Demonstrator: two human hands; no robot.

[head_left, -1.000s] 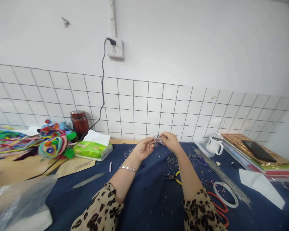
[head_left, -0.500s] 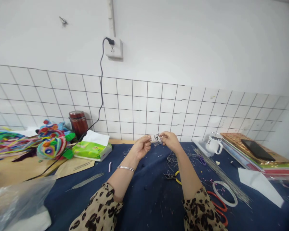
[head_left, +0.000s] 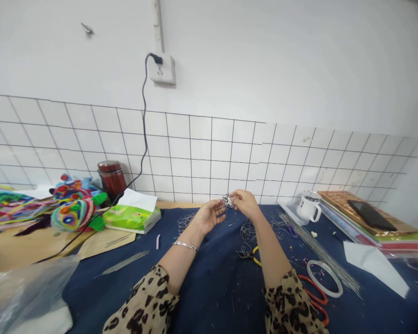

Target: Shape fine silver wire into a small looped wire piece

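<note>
A small silvery wire piece (head_left: 227,201) is held up between my two hands, over the far edge of the dark blue cloth (head_left: 212,260). My left hand (head_left: 212,215) has thumb and index fingertips at its left side, the other fingers loosely curled with the palm partly turned up. Gripping its right side is my right hand (head_left: 244,203), with fingers pinched. Thin tangled wire (head_left: 249,232) lies below my right hand, and yellow-handled pliers (head_left: 253,255) rest beside my right forearm.
Right: red-handled scissors (head_left: 315,294), white ring (head_left: 334,290), long wires (head_left: 329,260), white mug (head_left: 310,208), and books with a phone (head_left: 372,215). Left: tissue pack (head_left: 132,218), red jar (head_left: 112,180), crocheted toy (head_left: 73,213), plastic bag (head_left: 31,287). The tiled wall stands behind.
My left hand has moved right, closer to my right hand, and its palm has turned upward with the fingers more spread. The wire piece has turned slightly.
</note>
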